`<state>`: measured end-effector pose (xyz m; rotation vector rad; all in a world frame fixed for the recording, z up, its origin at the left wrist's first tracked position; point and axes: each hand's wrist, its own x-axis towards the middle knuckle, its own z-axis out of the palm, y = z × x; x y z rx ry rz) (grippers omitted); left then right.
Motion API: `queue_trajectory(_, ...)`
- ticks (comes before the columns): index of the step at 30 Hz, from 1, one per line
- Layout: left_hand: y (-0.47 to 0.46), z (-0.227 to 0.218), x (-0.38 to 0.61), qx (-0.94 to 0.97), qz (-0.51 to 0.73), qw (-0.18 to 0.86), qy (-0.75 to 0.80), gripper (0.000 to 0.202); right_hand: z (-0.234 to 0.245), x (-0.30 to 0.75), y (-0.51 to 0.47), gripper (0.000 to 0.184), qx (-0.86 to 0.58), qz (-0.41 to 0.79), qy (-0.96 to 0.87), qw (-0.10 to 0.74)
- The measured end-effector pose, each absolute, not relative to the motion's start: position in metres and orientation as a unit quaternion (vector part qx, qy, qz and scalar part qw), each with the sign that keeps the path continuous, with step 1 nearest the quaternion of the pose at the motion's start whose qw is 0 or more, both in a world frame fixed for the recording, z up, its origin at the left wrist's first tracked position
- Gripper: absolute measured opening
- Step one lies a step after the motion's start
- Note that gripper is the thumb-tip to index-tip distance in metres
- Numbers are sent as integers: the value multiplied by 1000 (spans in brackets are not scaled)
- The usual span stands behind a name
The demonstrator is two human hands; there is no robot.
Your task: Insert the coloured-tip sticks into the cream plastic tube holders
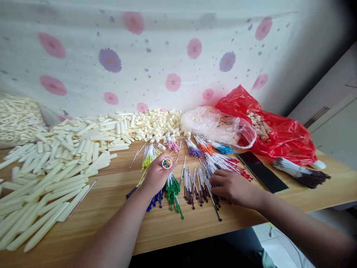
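Note:
My left hand [159,172] is closed around a round bundle of pen refills [167,163], whose many-coloured ends face up at me. Close to it lie yellow-green refills [149,154], blue refills [155,201] and green refills [172,186]. My right hand [230,186] rests low over a fan of black-tipped refills [213,197], its fingers curled down among them. Its fingertips are partly hidden, so what they pinch cannot be made out. Dark brown refills [193,186] lie left of it, and red-tipped refills [231,163] just beyond.
White pen barrels [52,186] heap over the table's left side, with small slotted cream parts [164,121] at the back. A clear bag [206,123], a red bag [287,130], a black phone [262,171] and a dark refill bundle [301,173] lie to the right.

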<state>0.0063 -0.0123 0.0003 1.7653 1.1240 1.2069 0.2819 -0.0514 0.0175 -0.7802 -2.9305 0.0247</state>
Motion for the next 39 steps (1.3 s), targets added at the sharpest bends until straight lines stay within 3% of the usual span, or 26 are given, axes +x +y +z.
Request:
queue_trajectory(4, -12, 1, 5, 679, 476, 356, 431, 20, 27, 283, -41, 27, -204, 33, -972, 111)
queue_trajectory(10, -12, 5, 6, 680, 471, 352, 439, 22, 41, 259, -17, 9, -272, 183, -838, 435)
queue_trajectory(13, -12, 6, 6, 672, 470, 345, 457, 21, 43, 240, -8, 5, -285, 216, -786, 503)
queue_trajectory(16, -11, 7, 7, 656, 485, 343, 466, 21, 37, 227, -7, 4, -276, 283, -745, 537)
queue_trajectory(20, -13, 11, 8, 651, 470, 388, 452, 22, 26, 217, -9, 6, -284, 458, -621, 570)
queue_trajectory(25, -21, 18, 14, 664, 407, 463, 424, 20, 24, 199, -3, 17, -271, 577, -549, 540)
queue_trajectory(29, -24, 18, 18, 651, 436, 458, 420, 22, 26, 184, 1, 26, -280, 558, -565, 540)
queue_trajectory(35, -21, 14, 16, 602, 482, 494, 401, 22, 17, 177, -1, 16, -293, 472, -630, 542)
queue_trajectory(39, -22, 11, 16, 598, 478, 516, 385, 25, 17, 179, -2, 15, -269, 513, -610, 541)
